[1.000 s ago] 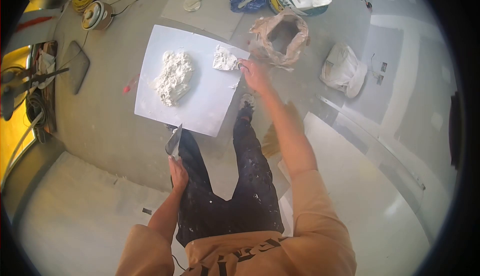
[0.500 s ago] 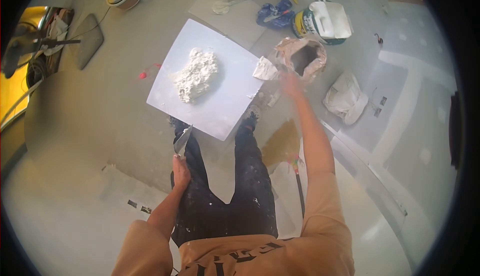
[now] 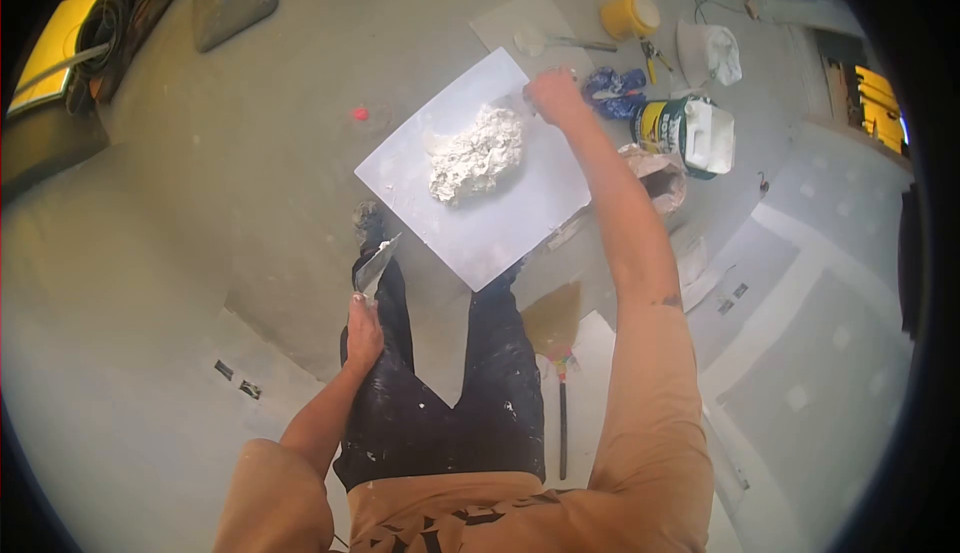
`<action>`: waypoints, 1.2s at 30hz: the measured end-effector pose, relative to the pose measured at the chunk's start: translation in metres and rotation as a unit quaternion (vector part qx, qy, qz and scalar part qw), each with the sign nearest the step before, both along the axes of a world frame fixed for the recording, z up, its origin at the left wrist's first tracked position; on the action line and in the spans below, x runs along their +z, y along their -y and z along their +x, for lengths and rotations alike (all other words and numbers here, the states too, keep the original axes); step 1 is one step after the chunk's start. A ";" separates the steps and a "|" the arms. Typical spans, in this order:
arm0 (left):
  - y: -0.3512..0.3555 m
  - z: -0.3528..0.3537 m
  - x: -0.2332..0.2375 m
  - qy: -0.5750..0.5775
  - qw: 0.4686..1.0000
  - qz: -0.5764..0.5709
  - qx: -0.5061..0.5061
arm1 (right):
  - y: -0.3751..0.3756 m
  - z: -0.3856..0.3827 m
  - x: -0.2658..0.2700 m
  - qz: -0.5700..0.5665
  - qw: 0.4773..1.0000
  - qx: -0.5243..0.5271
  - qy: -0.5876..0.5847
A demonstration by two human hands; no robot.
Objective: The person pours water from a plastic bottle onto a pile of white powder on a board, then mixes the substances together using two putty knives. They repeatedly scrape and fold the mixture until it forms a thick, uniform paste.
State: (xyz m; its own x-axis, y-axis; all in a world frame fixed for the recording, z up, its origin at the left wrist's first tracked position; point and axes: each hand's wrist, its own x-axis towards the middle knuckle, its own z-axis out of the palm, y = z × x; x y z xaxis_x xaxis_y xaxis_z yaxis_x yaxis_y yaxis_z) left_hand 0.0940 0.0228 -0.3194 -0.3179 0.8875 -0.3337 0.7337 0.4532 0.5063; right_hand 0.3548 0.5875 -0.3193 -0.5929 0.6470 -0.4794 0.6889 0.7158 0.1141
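Note:
A heap of lumpy white material lies on a square white board in front of my feet. My left hand is wrapped round the handle of a trowel, whose metal blade points up and carries some white material at its tip. Over the upper right edge of the board is my right hand, its fingers curled down; what they hold, if anything, is hidden. An open paper bag stands right of the board, partly behind my right forearm.
Right of the board are a green and yellow bucket, a blue bundle, a yellow tub, pliers and a white sack. A brush with a dark handle lies beside my right leg.
My right hand has moved from beside the paper bag to the board's upper right edge. The view has shifted, so the board appears further right. My left hand still holds the trowel.

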 end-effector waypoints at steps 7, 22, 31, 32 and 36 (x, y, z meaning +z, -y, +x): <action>-0.016 -0.004 0.011 0.044 0.998 0.016 0.029 | 0.076 -0.014 0.035 0.090 0.976 0.183 -0.076; 0.014 -0.018 0.006 0.001 0.996 0.028 0.088 | -0.034 -0.105 -0.020 -0.101 0.994 0.017 0.043; -0.002 -0.007 0.026 0.078 0.987 0.026 0.139 | -0.009 -0.207 -0.017 0.044 0.959 0.279 0.039; 0.001 -0.007 0.024 0.078 0.987 0.023 0.140 | -0.005 -0.211 -0.022 0.084 0.953 0.290 0.038; 0.014 0.006 0.013 0.056 0.988 0.018 0.141 | 0.032 -0.228 -0.028 0.036 0.951 0.305 0.050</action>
State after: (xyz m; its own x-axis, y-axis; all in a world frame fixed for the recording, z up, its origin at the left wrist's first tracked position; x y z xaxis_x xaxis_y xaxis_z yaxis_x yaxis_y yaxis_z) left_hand 0.1003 0.0092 -0.3068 -0.5173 0.7806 -0.3509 0.5191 0.6122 0.5965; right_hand 0.1266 0.5550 -0.3469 -0.8217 0.2311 -0.5210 0.1323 0.9665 0.2201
